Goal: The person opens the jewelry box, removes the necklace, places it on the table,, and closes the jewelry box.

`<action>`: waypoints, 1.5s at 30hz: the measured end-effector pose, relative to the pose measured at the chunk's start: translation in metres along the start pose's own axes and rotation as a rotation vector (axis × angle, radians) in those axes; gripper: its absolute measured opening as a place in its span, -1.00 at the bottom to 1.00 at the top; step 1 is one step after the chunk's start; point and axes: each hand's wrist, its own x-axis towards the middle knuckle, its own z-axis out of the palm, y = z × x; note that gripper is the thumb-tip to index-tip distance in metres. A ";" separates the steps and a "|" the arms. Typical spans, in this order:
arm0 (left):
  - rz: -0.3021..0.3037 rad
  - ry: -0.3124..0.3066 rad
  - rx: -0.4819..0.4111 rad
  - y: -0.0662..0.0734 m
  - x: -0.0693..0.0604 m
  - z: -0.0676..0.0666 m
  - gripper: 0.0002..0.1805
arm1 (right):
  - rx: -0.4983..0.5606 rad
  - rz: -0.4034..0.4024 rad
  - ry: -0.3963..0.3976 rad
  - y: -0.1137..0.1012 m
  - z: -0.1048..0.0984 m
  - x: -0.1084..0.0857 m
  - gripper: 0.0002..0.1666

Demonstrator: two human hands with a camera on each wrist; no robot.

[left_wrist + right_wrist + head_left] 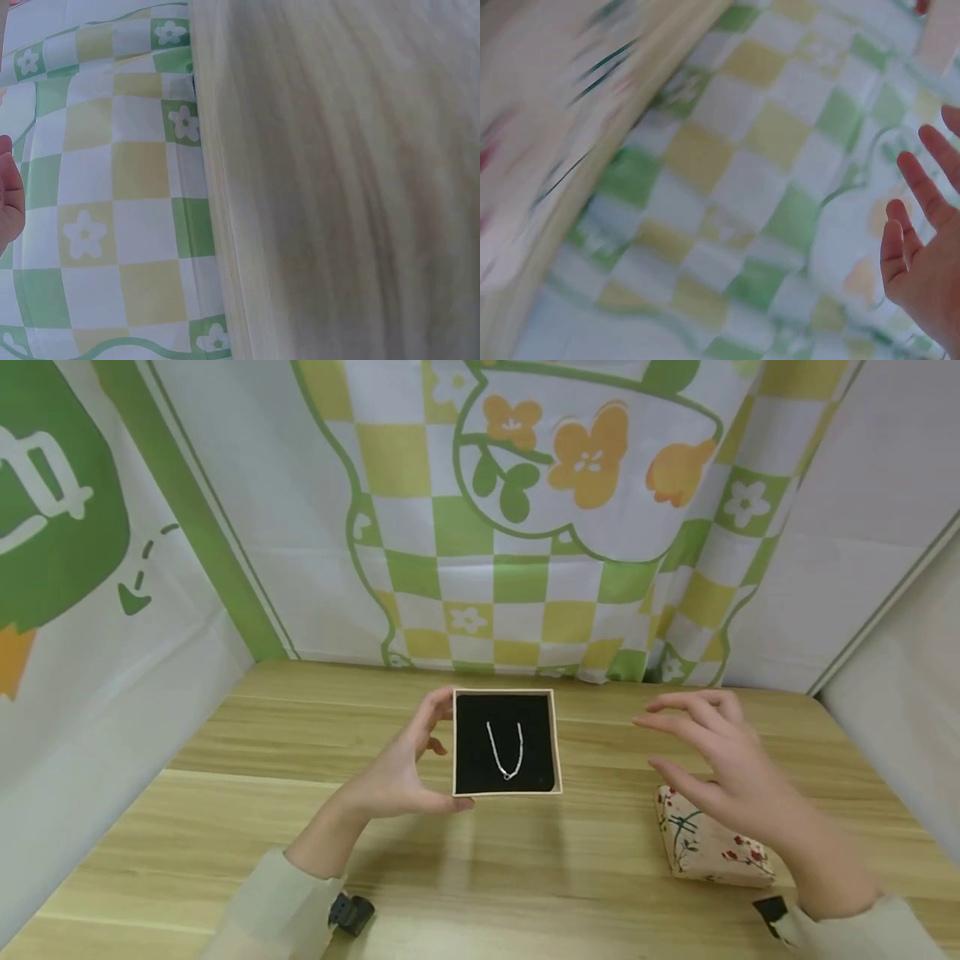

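A small square gift box (556, 739) with a pale rim and black lining is held up by my left hand (401, 768), thumb at its lower edge and fingers along its left side. Inside, a silver chain (507, 773) hangs in a U shape on the black insert. My right hand (723, 764) is off to the right with fingers spread and nothing in them. Below that hand lies a floral box lid (693, 847), partly hidden by it; the lid (547, 112) also appears blurred in the right wrist view.
The wooden table (247, 827) lies under both hands. Behind its far edge hangs a green and yellow checked cloth (517, 593) with flower prints. White fabric walls (225, 460) stand at the sides. Dark straps (351, 913) sit at both wrists.
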 end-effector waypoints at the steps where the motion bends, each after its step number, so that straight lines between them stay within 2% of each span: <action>1: 0.001 0.002 0.006 0.000 0.000 0.000 0.21 | 0.019 -0.019 0.025 -0.006 0.003 0.007 -0.36; 4: -0.001 -0.001 0.019 0.000 -0.001 0.002 0.21 | 0.075 -0.047 0.073 -0.023 0.011 0.025 -0.44; 7: -0.009 -0.007 0.031 0.001 -0.002 0.003 0.21 | 0.121 -0.062 0.087 -0.038 0.020 0.040 -0.49; 14: -0.007 -0.001 0.036 0.001 -0.001 0.003 0.20 | 0.096 -0.117 0.124 -0.063 0.040 0.064 -0.64; 17: -0.003 -0.008 0.025 0.001 0.000 0.003 0.18 | 0.040 -0.117 0.102 -0.072 0.044 0.071 -0.69; 21: -0.004 -0.016 0.009 0.002 0.001 0.004 0.17 | -0.095 -0.106 0.088 -0.079 0.050 0.078 -0.73; 25: 0.000 -0.006 -0.002 0.003 0.001 0.006 0.19 | -0.263 -0.115 0.181 -0.079 0.055 0.078 -0.80; 28: 0.009 0.013 -0.006 0.004 0.000 0.007 0.21 | -0.337 -0.105 0.229 -0.077 0.056 0.076 -0.81; 34: 0.023 0.018 -0.055 0.005 0.000 0.005 0.19 | -0.341 -0.002 0.164 -0.079 0.059 0.074 -0.74; 41: 0.055 -0.040 -0.250 0.005 0.002 0.006 0.17 | -0.345 0.128 0.020 -0.084 0.060 0.075 -0.62; 45: 0.050 -0.062 -0.313 0.004 0.002 0.006 0.16 | -0.294 0.172 -0.044 -0.085 0.060 0.075 -0.51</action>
